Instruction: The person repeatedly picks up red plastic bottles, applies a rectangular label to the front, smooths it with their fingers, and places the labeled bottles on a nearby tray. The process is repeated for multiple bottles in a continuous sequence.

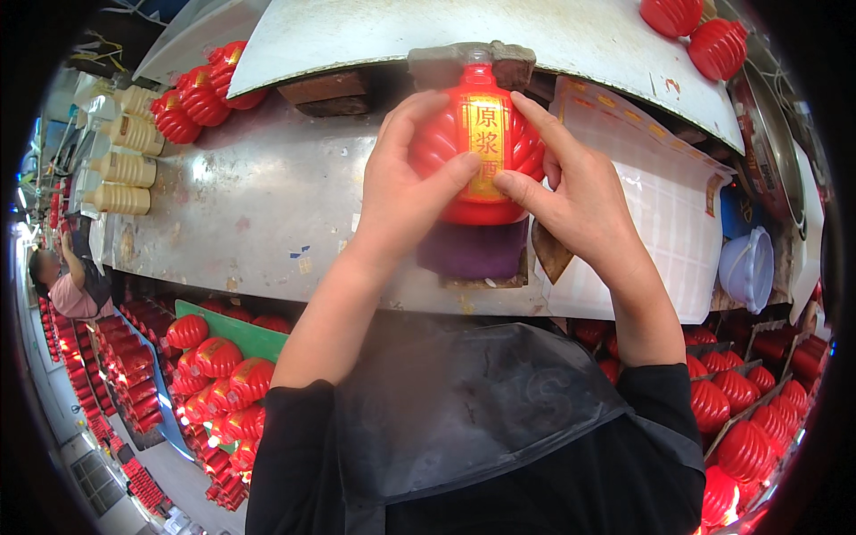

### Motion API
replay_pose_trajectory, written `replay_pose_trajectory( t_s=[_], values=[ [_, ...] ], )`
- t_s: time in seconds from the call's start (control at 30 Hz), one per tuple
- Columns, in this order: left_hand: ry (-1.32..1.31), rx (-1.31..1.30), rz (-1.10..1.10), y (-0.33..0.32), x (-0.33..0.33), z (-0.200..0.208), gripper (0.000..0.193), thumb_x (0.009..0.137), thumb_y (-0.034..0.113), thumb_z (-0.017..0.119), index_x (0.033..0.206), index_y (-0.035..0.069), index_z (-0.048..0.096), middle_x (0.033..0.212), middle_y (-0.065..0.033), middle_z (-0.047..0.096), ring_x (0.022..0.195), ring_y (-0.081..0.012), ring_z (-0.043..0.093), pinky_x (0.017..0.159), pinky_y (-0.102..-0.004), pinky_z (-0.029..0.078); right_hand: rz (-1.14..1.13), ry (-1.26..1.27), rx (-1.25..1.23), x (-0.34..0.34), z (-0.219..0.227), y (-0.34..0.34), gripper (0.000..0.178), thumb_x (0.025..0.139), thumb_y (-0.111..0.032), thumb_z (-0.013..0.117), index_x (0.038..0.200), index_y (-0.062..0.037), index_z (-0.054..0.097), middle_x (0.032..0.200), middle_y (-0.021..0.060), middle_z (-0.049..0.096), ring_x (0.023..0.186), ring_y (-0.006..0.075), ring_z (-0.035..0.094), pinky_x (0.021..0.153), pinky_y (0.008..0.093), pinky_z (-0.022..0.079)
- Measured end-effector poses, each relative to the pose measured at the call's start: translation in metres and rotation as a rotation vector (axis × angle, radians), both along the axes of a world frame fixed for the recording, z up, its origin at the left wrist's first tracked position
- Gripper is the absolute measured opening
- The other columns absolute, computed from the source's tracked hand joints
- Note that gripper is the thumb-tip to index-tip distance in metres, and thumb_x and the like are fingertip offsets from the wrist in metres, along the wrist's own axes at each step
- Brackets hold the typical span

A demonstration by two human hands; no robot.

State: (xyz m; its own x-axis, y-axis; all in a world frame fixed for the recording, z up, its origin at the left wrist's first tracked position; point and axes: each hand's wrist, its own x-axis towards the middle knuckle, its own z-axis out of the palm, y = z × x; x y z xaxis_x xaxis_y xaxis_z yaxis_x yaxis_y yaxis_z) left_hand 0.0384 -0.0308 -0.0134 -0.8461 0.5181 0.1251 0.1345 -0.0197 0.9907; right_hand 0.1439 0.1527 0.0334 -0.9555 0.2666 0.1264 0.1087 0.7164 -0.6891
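Observation:
A red ribbed bottle (482, 210) lies between my hands, its clear neck pointing to the far side against a grey padded rest (514, 71). My left hand (392, 183) wraps its left side, and my right hand (584, 178) wraps its right side. Down the middle of the bottle runs a yellow-and-gold label (487, 116). Both thumbs press on the lower part of this label, with their tips close together. Just nearer than the bottle is a purple cloth pad (473, 252); whether the bottle touches it I cannot tell.
A white board (374, 31) spans the far side of the metal bench (241, 205). Cream bottles (125, 169) and red bottles (201, 96) stand at left. White sheeting (660, 214) and a pale bucket (747, 267) are at right. Crated red bottles (236, 383) flank me; another person (76, 281) works far left.

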Motion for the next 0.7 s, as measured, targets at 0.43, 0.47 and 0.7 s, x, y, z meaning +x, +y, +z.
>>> replay_pose_trajectory(
  t_s=[0.43, 0.47, 0.7],
  values=[
    [-0.05, 0.022, -0.054, -0.001, -0.002, 0.003, 0.071, 0.084, 0.021, 0.082, 0.145, 0.003, 0.052, 0.153, -0.0153, 0.046, 0.142, -0.0272, 0.048, 0.117, -0.0399, 0.041, 0.095, -0.07, -0.398, -0.01, 0.002, 0.031, 0.059, 0.097, -0.029, 0.069, 0.152, -0.0127, 0.056, 0.081, 0.0031, 0.063, 0.076, 0.0114, 0.056, 0.072, 0.0287, 0.049],
    [-0.042, 0.002, -0.064, -0.001, -0.002, 0.004, 0.073, 0.083, 0.021, 0.083, 0.146, 0.003, 0.05, 0.153, -0.0152, 0.046, 0.142, -0.0274, 0.048, 0.117, -0.0401, 0.041, 0.097, -0.084, -0.408, -0.01, 0.0, 0.032, 0.057, 0.099, -0.026, 0.069, 0.153, -0.0135, 0.056, 0.079, -0.0004, 0.059, 0.075, 0.0089, 0.052, 0.071, 0.0262, 0.047],
    [0.003, -0.029, -0.045, 0.004, 0.001, 0.002, 0.081, 0.079, 0.02, 0.087, 0.147, 0.002, 0.046, 0.151, -0.0153, 0.046, 0.14, -0.0282, 0.049, 0.117, -0.0404, 0.042, 0.058, -0.101, -0.337, -0.01, -0.004, 0.027, 0.058, 0.097, -0.024, 0.074, 0.152, -0.016, 0.057, 0.074, -0.0045, 0.049, 0.071, 0.0056, 0.046, 0.064, 0.0234, 0.041]
  ],
)
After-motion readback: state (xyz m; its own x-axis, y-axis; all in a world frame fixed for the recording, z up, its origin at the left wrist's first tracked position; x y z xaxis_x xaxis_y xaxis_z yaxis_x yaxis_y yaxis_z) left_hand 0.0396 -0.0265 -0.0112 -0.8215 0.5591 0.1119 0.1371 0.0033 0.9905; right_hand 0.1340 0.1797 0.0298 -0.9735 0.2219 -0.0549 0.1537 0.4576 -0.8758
